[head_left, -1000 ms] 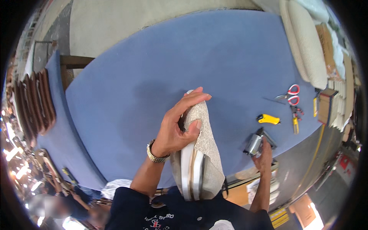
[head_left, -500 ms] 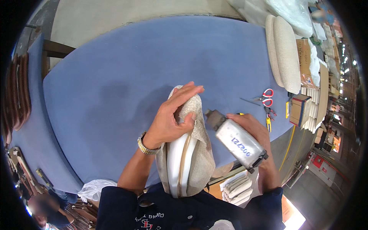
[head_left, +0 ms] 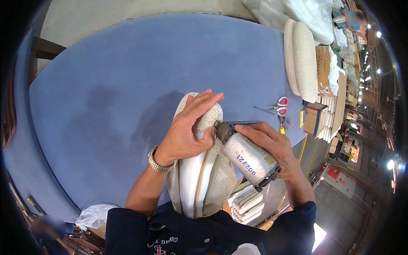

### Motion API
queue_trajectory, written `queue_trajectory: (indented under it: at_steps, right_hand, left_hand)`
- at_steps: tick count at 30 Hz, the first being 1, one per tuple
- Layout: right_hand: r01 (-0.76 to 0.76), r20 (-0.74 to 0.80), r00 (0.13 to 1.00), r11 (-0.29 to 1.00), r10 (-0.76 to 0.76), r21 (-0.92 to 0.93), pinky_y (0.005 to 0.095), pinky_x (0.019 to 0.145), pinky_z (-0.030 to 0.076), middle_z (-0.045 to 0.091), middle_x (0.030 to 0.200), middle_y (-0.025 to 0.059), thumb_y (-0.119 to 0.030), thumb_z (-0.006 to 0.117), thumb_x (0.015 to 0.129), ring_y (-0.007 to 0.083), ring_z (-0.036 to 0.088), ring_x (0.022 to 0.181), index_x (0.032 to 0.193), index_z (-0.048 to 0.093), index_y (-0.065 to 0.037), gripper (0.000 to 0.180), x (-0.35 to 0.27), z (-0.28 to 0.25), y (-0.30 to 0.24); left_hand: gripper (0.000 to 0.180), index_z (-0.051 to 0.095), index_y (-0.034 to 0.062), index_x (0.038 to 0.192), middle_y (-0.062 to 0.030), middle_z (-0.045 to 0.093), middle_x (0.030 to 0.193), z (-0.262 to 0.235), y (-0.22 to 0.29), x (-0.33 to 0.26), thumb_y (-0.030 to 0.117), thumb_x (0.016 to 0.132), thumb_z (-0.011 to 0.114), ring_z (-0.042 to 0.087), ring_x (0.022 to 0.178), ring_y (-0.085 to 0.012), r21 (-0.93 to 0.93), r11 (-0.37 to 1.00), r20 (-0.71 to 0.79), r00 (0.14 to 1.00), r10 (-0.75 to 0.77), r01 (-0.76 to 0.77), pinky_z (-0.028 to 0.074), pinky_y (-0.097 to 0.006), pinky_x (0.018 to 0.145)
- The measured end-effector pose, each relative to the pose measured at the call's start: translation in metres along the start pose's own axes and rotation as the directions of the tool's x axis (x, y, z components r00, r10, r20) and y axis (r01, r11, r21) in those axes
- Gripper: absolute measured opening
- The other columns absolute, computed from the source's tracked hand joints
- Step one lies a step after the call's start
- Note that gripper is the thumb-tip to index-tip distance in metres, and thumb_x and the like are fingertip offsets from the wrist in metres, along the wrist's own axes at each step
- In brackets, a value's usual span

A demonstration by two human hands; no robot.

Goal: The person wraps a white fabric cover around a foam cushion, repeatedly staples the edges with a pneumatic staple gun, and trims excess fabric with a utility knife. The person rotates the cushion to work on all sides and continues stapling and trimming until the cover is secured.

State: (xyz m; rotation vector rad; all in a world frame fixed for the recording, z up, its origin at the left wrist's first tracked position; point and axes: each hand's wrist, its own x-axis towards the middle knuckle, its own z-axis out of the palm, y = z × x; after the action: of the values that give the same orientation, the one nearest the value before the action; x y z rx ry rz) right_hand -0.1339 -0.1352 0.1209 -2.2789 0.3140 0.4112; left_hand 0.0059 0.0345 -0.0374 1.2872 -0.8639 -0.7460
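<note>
Blue cloth covers the desk [head_left: 119, 59] in this busy workshop, and the head view looks straight down on a pale, half-covered cushion [head_left: 189, 176] upright at the desk's near edge, against the person's front. At its far end the left hand [head_left: 187, 131] clasps it, fingers straight across the top, thumb pressing down the fabric flap [head_left: 211, 117]. Just right of the cushion, the right hand [head_left: 272, 144] is wrapped round a silver staple gun [head_left: 250, 157], its black nose right by that thumb; whether it touches the fabric I can't tell. That closeness worries me: a slip of the nose could catch the thumb, and a loosening thumb could let the flap pucker or spring free. Well right of the cushion stand a brown carton [head_left: 325, 66] and a smaller box [head_left: 315, 119], their insides hidden from me; to its lower left lies a crumpled plastic bag [head_left: 93, 214], contents unclear.
</note>
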Motion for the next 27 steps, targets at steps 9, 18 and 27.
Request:
queue_trajectory:
  at_steps: [9,18,27]
  right_hand:
    - [-0.059,0.025,0.998,0.998,0.059,-0.02,0.0431,0.092,0.058,0.065,0.125,0.0171,-0.025,0.087,0.064,0.0375,0.07,0.109,0.147,0.056,-0.009,0.09,0.001,-0.001,-0.015]
    - [-0.099,0.022,0.995,0.991,0.101,-0.087,0.0427,0.083,0.06,0.066,0.123,0.0157,-0.023,0.088,0.064,0.0353,0.07,0.105,0.145,0.055,-0.006,0.089,-0.003,0.008,-0.013]
    - [-0.068,-0.035,0.997,0.995,0.065,-0.078,0.042,0.084,0.06,0.066,0.121,0.0164,-0.019,0.086,0.067,0.0349,0.07,0.104,0.144,0.056,-0.005,0.084,0.009,0.008,-0.013]
  left_hand:
    - [0.081,0.051,-0.0002,0.15,-0.0199,0.064,0.139,0.002,-0.005,0.0,0.004,0.07,0.06,0.052,0.141,-0.0343,0.001,1.0,-0.029,1.0,0.006,-0.006,0.022,-0.051,0.126]
    - [0.08,0.052,0.0032,0.151,-0.0171,0.065,0.139,0.003,-0.01,-0.002,0.004,0.071,0.061,0.048,0.145,-0.0353,-0.015,1.0,-0.044,0.999,-0.003,0.003,0.019,-0.056,0.126]
    - [0.082,0.049,0.0042,0.153,-0.0172,0.059,0.146,0.001,-0.015,-0.001,0.009,0.073,0.06,0.041,0.15,-0.0374,-0.054,0.998,-0.012,1.0,-0.02,0.019,0.014,-0.06,0.126]
